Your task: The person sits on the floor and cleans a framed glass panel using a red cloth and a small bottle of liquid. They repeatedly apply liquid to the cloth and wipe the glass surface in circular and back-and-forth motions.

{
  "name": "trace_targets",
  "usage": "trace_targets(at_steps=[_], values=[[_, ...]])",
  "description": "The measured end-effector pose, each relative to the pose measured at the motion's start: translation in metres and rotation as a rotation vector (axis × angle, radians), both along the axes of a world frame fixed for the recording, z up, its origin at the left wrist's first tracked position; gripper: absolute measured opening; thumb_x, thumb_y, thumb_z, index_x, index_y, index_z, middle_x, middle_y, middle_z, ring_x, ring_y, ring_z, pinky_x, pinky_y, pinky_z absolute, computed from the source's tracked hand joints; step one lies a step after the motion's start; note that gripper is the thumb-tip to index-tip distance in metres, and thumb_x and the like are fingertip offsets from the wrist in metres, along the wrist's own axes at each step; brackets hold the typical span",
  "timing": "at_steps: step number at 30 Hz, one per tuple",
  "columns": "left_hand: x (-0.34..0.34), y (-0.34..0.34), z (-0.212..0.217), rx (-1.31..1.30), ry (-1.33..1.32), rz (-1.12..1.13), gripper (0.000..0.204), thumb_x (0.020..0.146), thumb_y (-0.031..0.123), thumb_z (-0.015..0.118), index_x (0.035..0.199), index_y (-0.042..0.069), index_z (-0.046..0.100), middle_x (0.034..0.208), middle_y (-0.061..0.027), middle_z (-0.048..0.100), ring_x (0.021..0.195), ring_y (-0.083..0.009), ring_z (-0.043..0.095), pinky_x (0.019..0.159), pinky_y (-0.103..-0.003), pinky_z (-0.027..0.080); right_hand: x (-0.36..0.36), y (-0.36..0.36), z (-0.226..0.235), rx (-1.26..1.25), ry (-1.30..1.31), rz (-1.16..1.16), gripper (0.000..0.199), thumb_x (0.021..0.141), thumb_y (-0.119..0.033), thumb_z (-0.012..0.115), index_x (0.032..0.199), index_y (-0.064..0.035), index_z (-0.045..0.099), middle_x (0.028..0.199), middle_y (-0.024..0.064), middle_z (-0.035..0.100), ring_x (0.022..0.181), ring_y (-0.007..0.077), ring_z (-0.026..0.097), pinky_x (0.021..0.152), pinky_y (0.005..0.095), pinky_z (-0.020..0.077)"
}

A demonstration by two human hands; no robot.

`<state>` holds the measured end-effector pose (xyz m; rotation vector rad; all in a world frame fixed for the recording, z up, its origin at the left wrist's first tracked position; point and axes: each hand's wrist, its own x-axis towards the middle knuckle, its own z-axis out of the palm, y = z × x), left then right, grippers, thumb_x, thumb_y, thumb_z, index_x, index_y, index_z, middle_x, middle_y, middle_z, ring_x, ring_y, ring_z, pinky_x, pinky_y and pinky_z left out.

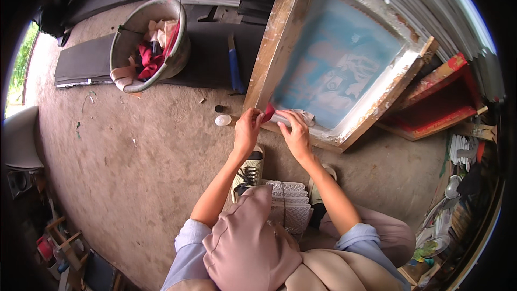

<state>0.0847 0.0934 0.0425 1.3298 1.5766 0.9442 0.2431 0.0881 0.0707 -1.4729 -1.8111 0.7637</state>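
Note:
A small dark red cloth is pinched in the fingers of my left hand, at the near left corner of a wooden screen-printing frame. Close beside it is my right hand, its fingers curled at the frame's near edge. A pale, crumpled-looking thing shows just past the right fingers; whether they grip it is hard to make out. Light blue mesh with a faint pale picture fills the frame. A white bottle and a small black cap lie on the floor left of my left hand.
A bucket of red and pale cloths stands far left. Next to it, a blue-handled tool lies on a black sheet. A red-stained frame leans at right. Patterned pale pieces are stacked between my feet.

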Motion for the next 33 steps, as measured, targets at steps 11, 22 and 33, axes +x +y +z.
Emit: trace_targets(at_steps=[11,22,33], values=[[0.017,0.034,0.127,0.094,-0.158,-0.252,0.020,0.093,0.018,0.059,0.096,-0.001,0.059,0.074,-0.0084,0.064,0.068,-0.0090,0.060,0.062,-0.025,0.048,0.020,-0.002,0.091,-0.056,0.352,0.044,0.050,0.078,-0.004,0.071,0.125,-0.0087,0.055,0.110,0.0111,0.063,0.104,0.0263,0.061,0.089,0.0343,0.0477],[0.048,0.054,0.093,-0.029,-0.381,-0.139,0.024,0.096,0.024,0.055,0.106,0.002,0.059,0.092,-0.0064,0.066,0.085,-0.0121,0.064,0.073,-0.026,0.050,0.182,0.088,0.047,0.214,0.397,-0.698,0.026,0.087,-0.014,0.063,0.105,0.0033,0.057,0.081,0.0163,0.068,0.073,0.0216,0.067,0.064,0.0343,0.0502],[0.002,0.082,0.049,-0.017,-0.453,0.029,0.022,0.099,0.023,0.049,0.108,0.006,0.059,0.093,-0.0008,0.062,0.091,-0.0088,0.059,0.083,-0.025,0.046,0.145,0.160,0.050,0.609,-0.553,-0.523,0.061,0.090,-0.012,0.052,0.144,0.0002,0.025,0.149,0.0238,0.024,0.138,0.0412,0.023,0.110,0.0522,0.0250]])
